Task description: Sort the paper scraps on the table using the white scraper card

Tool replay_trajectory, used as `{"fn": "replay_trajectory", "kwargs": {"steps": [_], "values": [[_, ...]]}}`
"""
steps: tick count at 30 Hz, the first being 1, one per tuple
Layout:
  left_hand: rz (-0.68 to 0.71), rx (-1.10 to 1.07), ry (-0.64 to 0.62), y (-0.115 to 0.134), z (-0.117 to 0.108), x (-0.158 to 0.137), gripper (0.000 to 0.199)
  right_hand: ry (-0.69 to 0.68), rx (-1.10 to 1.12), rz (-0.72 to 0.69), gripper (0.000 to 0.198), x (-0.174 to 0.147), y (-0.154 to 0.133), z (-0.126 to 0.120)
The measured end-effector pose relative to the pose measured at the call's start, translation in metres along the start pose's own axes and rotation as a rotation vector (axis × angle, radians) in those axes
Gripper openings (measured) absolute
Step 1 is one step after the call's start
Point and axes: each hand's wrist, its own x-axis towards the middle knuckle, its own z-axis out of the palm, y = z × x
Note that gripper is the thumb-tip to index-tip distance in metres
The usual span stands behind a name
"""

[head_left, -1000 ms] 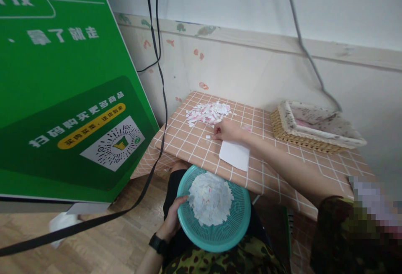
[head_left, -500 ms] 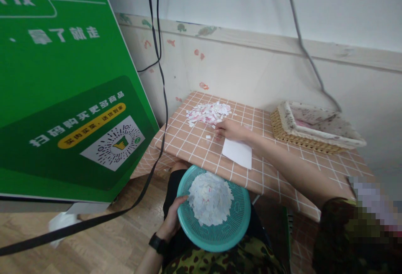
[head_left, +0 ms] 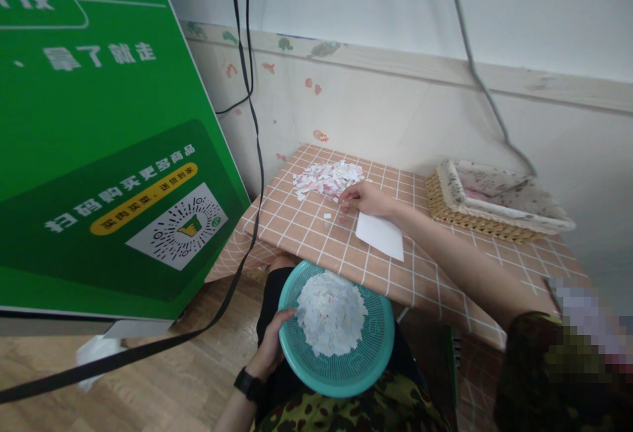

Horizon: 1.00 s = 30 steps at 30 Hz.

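My left hand (head_left: 273, 339) grips the left rim of a round turquoise plastic colander (head_left: 378, 353), thumb over the edge. The colander rests on my lap and holds a heap of small white paper scraps (head_left: 332, 313). Over the table, my right hand (head_left: 363, 199) has its fingers curled together, with a white sheet of paper (head_left: 380, 237) coming out from beneath the palm. Where the fingers pinch the sheet is hidden. Just beyond the fingertips lies a pile of white and pinkish paper scraps (head_left: 326, 179). One loose scrap (head_left: 327, 216) sits left of the hand.
The table has a brown checked cloth (head_left: 306, 234). At its back right stands a wicker basket (head_left: 442, 208) with a patterned lining. A green printed cabinet (head_left: 99, 122) fills the left side. A black strap (head_left: 256, 221) hangs in front of the table's left end.
My right hand has shifted slightly up and to the right, and the white sheet has moved with it. My left hand and the colander have stayed in place.
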Motion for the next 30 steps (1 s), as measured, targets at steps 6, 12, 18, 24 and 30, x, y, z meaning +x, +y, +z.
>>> {"fn": "replay_trajectory", "kwargs": {"steps": [6,12,18,24,30], "values": [[0.014,-0.007,0.021,0.0029,0.0043,-0.0035,0.022,0.039,-0.053,-0.041,0.015,-0.0032,-0.0073,-0.0054],[0.005,-0.015,-0.003,0.0048,0.0074,-0.0042,0.02,0.141,-0.114,-0.061,0.019,-0.0021,-0.006,-0.0053],[0.009,-0.009,0.008,0.0032,0.004,-0.0023,0.02,0.155,-0.129,-0.036,0.015,0.0003,-0.0007,-0.005],[0.001,-0.003,0.006,0.0035,0.0054,-0.0027,0.02,0.105,-0.009,0.013,0.021,0.0007,-0.0003,-0.0075],[0.008,0.003,0.026,0.0042,0.0072,-0.0051,0.024,0.125,-0.175,0.005,0.02,-0.0017,-0.0009,-0.0102]]}}
